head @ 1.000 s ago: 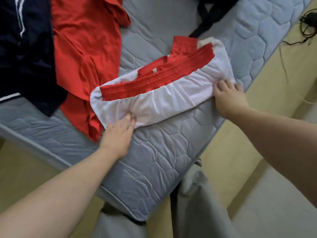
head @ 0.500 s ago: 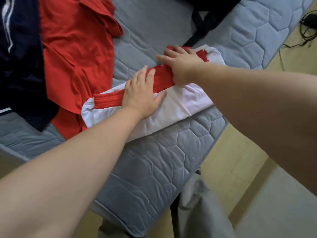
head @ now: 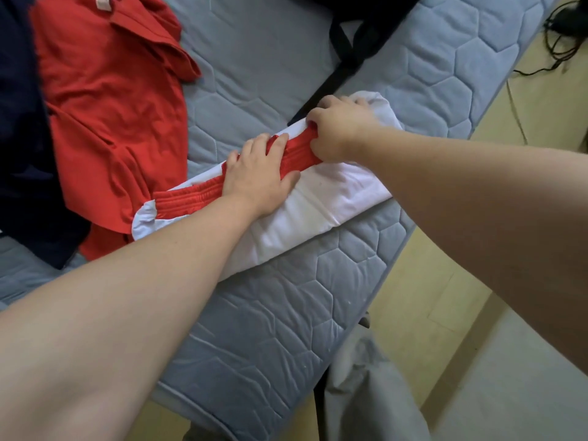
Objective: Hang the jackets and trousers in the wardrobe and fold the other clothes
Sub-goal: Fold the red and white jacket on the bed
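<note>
**Both hands on the white garment near the mattress edge**

From my feed, the white garment (head: 318,214) lies as a long folded band across the blue-grey quilted mattress (head: 280,319), close to the mattress edge on my right. Its red waistband (head: 187,198) runs along the far side of it, gathered and ribbed.

My left hand (head: 257,176) lies flat on the middle of the garment. Its fingers (head: 254,148) are straight and a little spread, pressing down across the waistband, with the thumb out on the white cloth. My right hand (head: 340,132) is just beside it, toward the far end of the garment. Its fingers (head: 315,120) are curled in and its thumb is tucked under, so that it pinches a bunch of the red waistband. The two hands are close to each other but not touching. Both forearms reach in from the bottom of the view, and the left one covers part of the white cloth.

A red shirt (head: 108,116) lies spread to the left, and its lower edge touches the near end of the garment. A dark navy garment (head: 19,128) lies beyond it at the left border. A black item with straps (head: 359,33) lies at the top of the mattress, and dark cables (head: 560,43) are on the pale floor (head: 445,275) at the upper right.
</note>
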Tool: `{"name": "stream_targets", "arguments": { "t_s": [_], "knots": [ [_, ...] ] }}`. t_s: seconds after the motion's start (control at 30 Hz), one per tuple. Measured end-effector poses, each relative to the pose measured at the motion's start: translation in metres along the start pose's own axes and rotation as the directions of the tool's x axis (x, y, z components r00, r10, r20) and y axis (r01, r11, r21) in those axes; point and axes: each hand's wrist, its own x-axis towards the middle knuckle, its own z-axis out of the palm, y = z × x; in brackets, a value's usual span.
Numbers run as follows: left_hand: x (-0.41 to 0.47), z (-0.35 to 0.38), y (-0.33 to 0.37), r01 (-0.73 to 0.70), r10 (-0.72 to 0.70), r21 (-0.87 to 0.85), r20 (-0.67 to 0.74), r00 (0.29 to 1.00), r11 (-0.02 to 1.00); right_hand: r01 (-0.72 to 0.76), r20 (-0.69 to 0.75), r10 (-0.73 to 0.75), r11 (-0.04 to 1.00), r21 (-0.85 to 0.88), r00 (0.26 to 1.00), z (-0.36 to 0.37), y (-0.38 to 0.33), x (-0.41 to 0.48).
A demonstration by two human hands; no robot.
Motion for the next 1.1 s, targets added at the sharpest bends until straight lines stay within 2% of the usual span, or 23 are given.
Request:
{"name": "stream_targets", "arguments": {
  "t_s": [0.17,0.27,0.37,0.43,0.47,0.53,0.6,0.67,0.73,0.8,0.9,0.97,1.1],
  "knots": [
    [0.01,-0.001,0.032,-0.104,0.103,0.059,0.017,0.994,0.993,-0.092,-0.137,0.13,0.963,0.253,0.982,0.009,0.03,-0.008],
    [0.023,0.007,0.057,-0.098,0.09,0.043,0.147,0.985,0.994,-0.146,-0.06,0.18,0.921,0.361,0.982,0.019,0.046,-0.013],
    [0.033,0.021,0.07,-0.028,0.015,0.058,0.222,0.975,0.998,-0.144,-0.049,0.173,0.922,0.359,0.984,0.026,0.058,-0.013],
    [0.035,0.027,0.072,-0.001,-0.016,0.08,0.217,0.976,0.997,-0.191,-0.112,0.246,0.913,0.361,0.963,0.031,0.064,-0.012],
    [0.034,0.028,0.072,0.004,-0.02,0.081,0.203,0.979,0.997,-0.257,-0.132,0.328,0.886,0.385,0.935,0.033,0.066,-0.013],
    [0.029,0.026,0.071,-0.012,-0.004,0.101,0.15,0.989,0.995,-0.42,-0.081,0.511,0.777,0.47,0.856,0.036,0.072,-0.017],
    [0.018,0.021,0.074,0.004,-0.011,0.18,0.037,0.999,0.984,-0.493,0.016,0.564,0.709,0.504,0.826,0.039,0.079,-0.023],
    [0.001,0.019,0.082,0.129,-0.109,0.2,-0.109,0.988,0.971,-0.48,0.095,0.508,0.713,0.511,0.856,0.038,0.086,-0.024],
    [-0.015,0.019,0.091,0.26,-0.238,0.124,-0.171,0.956,0.958,-0.423,0.134,0.421,0.727,0.542,0.897,0.036,0.089,-0.025],
    [-0.029,0.024,0.091,0.347,-0.334,0.059,-0.167,0.928,0.936,-0.37,0.146,0.36,0.698,0.613,0.921,0.033,0.089,-0.028],
    [-0.039,0.038,0.075,0.433,-0.433,-0.025,-0.107,0.895,0.901,-0.318,0.184,0.282,0.564,0.762,0.942,0.03,0.082,-0.036],
    [-0.04,0.049,0.066,0.437,-0.441,-0.068,-0.08,0.894,0.897,-0.263,0.147,0.241,0.573,0.776,0.959,0.026,0.071,-0.044],
    [-0.026,0.067,0.074,0.437,-0.449,-0.12,-0.107,0.887,0.891,-0.11,-0.037,0.236,0.579,0.808,0.971,0.006,0.052,-0.061]
  ]
}}
